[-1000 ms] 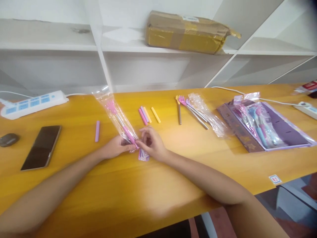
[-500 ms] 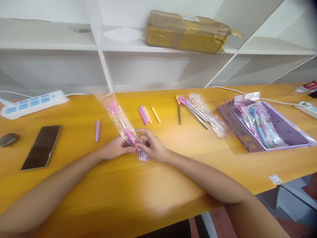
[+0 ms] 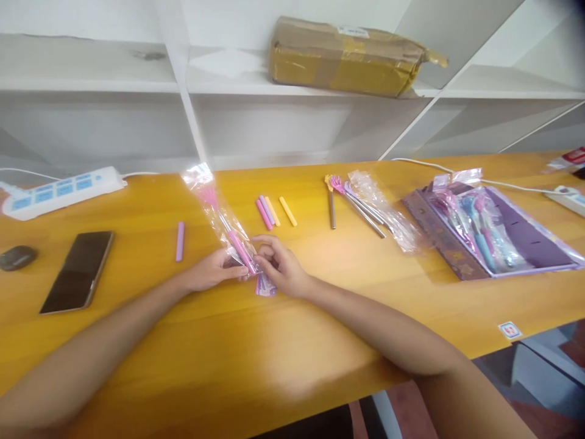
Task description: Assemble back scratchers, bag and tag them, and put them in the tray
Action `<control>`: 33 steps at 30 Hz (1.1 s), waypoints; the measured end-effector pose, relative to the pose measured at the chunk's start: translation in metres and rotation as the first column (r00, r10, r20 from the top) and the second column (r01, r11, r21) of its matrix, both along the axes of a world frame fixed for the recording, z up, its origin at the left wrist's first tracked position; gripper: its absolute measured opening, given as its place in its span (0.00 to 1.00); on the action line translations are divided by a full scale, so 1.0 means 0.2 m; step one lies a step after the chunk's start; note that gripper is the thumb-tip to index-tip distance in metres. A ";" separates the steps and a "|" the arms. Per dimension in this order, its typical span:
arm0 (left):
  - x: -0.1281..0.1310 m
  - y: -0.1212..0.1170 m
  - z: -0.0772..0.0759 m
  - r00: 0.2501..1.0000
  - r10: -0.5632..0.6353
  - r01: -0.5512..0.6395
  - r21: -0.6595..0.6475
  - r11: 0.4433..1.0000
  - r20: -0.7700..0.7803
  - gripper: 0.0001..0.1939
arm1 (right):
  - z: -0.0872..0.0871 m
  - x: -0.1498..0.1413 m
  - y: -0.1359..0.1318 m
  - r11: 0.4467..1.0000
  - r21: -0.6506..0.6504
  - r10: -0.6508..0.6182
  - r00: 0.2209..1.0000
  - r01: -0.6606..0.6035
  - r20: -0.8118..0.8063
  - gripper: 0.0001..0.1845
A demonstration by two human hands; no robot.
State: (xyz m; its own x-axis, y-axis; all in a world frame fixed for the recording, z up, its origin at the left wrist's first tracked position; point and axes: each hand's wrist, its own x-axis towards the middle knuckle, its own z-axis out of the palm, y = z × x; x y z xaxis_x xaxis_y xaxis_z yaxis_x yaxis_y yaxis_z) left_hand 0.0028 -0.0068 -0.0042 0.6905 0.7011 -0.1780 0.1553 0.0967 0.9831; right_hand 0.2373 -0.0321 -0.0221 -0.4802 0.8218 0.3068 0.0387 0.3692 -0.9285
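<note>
A pink back scratcher [image 3: 237, 244] with a metal rod lies slanted inside a clear plastic bag [image 3: 200, 177]. My left hand [image 3: 214, 270] is closed around the lower part of the bag, thumb near the handle's end. With thumb and fingers, my right hand [image 3: 284, 268] pinches the bag at that same end. Below the fingers hangs a small printed purple card [image 3: 265, 285]. Beyond my hands are loose handle tubes: a pink tube [image 3: 264, 214], a yellow tube [image 3: 287, 211] and, to the left, a purple tube [image 3: 180, 241].
Claw-headed metal rods [image 3: 365, 213] lie beside crumpled clear bags [image 3: 388, 213]. At right, a purple display box [image 3: 445, 244] holds several bagged back scratchers. A phone [image 3: 77, 271], dark mouse-like object [image 3: 17, 258] and power strip [image 3: 64, 192] are at left. A taped carton [image 3: 342, 58] sits on the shelf.
My right thumb and fingers have shifted slightly at the bag's lower end, uncovering more of the pink handle. The bag's far end has tilted and now catches the light.
</note>
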 end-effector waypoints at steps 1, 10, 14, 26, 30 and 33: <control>0.00 0.00 0.00 1.000 -0.014 0.014 0.007 1.000 -0.011 0.14 | 0.00 0.00 0.00 1.000 -0.014 0.010 1.000 -0.010 -0.006 0.24; 0.02 -0.05 0.13 0.971 -0.217 0.235 0.231 0.944 -0.099 0.12 | 0.01 0.01 0.00 0.994 -0.082 0.072 0.996 -0.076 -0.047 0.35; 0.02 -0.04 0.18 0.924 -0.346 0.380 0.279 0.882 -0.164 0.05 | 0.03 0.01 0.00 0.984 -0.149 0.086 0.992 -0.098 -0.088 0.29; 0.03 -0.04 0.22 0.801 -0.549 0.599 0.288 0.747 -0.241 0.04 | 0.01 0.02 0.05 0.877 -0.481 -0.164 0.939 -0.002 -0.303 0.32; 0.04 -0.06 0.23 0.776 -0.569 0.631 0.334 0.701 -0.271 0.02 | 0.02 0.02 0.05 0.872 -0.490 -0.196 0.927 0.016 -0.319 0.30; 0.04 -0.05 0.23 0.801 -0.557 0.599 0.331 0.729 -0.221 0.08 | 0.03 0.02 0.04 0.868 -0.497 -0.156 0.940 -0.017 -0.304 0.30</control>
